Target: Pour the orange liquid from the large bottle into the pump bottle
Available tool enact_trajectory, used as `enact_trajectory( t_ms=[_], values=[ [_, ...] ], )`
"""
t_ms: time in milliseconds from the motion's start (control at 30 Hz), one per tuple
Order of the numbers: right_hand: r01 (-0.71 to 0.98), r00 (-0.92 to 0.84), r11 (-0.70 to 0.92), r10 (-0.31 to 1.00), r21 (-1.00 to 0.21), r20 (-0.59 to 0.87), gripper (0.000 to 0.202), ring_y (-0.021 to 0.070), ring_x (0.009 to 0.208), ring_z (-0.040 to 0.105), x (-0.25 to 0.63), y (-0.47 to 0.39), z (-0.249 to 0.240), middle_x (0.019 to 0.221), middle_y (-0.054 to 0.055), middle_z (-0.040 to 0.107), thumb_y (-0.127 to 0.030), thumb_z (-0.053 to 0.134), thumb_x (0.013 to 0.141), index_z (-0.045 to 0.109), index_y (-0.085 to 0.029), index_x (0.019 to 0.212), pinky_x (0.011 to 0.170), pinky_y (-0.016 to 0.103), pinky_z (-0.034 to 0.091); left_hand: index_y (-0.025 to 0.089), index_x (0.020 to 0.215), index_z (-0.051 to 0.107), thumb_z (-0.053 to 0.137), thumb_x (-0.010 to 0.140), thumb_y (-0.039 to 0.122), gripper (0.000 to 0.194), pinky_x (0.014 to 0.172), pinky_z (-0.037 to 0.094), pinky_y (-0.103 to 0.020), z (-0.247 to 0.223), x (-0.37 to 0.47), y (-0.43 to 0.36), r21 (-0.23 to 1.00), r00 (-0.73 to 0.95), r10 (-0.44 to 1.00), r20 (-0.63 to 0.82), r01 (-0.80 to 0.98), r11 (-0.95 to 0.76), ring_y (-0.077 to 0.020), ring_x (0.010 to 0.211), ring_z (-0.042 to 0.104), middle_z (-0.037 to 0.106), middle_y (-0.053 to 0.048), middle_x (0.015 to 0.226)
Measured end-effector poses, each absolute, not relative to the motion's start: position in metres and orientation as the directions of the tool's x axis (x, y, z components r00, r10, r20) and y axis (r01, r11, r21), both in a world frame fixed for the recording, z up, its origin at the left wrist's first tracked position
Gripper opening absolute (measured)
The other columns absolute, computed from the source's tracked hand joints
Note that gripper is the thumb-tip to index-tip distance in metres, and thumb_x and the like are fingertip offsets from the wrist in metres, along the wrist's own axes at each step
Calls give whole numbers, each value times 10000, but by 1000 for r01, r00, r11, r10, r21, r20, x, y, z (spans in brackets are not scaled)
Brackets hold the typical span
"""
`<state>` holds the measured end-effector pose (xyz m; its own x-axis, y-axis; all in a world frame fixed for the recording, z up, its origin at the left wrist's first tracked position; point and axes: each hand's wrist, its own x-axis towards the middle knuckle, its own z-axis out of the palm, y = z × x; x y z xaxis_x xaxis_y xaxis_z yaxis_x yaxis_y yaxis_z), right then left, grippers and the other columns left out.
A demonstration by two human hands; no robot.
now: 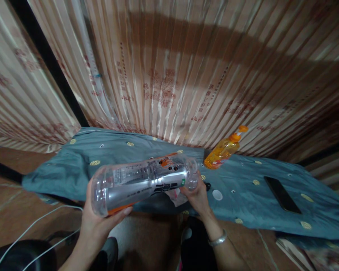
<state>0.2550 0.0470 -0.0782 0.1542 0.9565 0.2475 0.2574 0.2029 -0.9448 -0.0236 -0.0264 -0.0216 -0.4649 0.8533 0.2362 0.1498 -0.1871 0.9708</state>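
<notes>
A large clear plastic bottle [147, 182] with a silver and orange label lies sideways between my hands, above the near edge of a blue-green cloth. My left hand [101, 222] is wrapped round its wide left end, thumb along the lower side. At the narrower right end, my right hand [196, 194] grips the bottle, partly hidden behind it. A small pinkish-white packet [176, 197] shows just below the bottle, near my right hand. On the cloth to the right are a white round piece [217, 195] and a small black object [208, 186].
An orange pump bottle [222, 151] stands on the blue-green cloth [243, 205] near a pleated curtain [164, 82]. Further right lies a black phone [282, 194]. White cables [36, 222] and a dark bar [49, 60] are on the left.
</notes>
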Motion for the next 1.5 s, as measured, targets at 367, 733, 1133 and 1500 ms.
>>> enact_trajectory(
  t_ms=[367,733,1133,1500],
  values=[
    [263,155,223,950,-939,270,739,322,958,779,257,47,-84,1114,103,809,-334,818,694,601,-182,1384,888,503,650,326,1404,596,979,463,470,1027,1236,417,-595,-17,-15,-27,977,-493,844,213,101,-188,-456,1380,591,663,-80,1456],
    [272,163,237,944,-933,288,713,339,1047,758,257,48,-87,1193,114,788,-331,823,697,628,-203,1371,968,544,615,309,1401,598,981,468,451,1019,1239,420,-569,-15,-12,-28,984,-499,849,174,48,-173,-439,1393,585,674,-81,1446],
    [295,165,226,945,-928,283,720,324,978,779,258,48,-88,1105,112,802,-361,831,701,609,-164,1357,892,494,652,254,1445,554,986,465,493,1098,1216,435,-531,-6,-8,-30,989,-491,859,143,41,-142,-413,1402,583,652,-104,1475],
    [339,162,262,930,-904,331,684,320,1081,774,258,48,-89,1210,122,795,-331,820,709,620,-201,1350,967,476,632,206,1495,516,991,443,564,1209,1248,379,-548,-8,-7,-30,990,-496,858,132,27,-137,-424,1434,542,602,-145,1526]
  ],
)
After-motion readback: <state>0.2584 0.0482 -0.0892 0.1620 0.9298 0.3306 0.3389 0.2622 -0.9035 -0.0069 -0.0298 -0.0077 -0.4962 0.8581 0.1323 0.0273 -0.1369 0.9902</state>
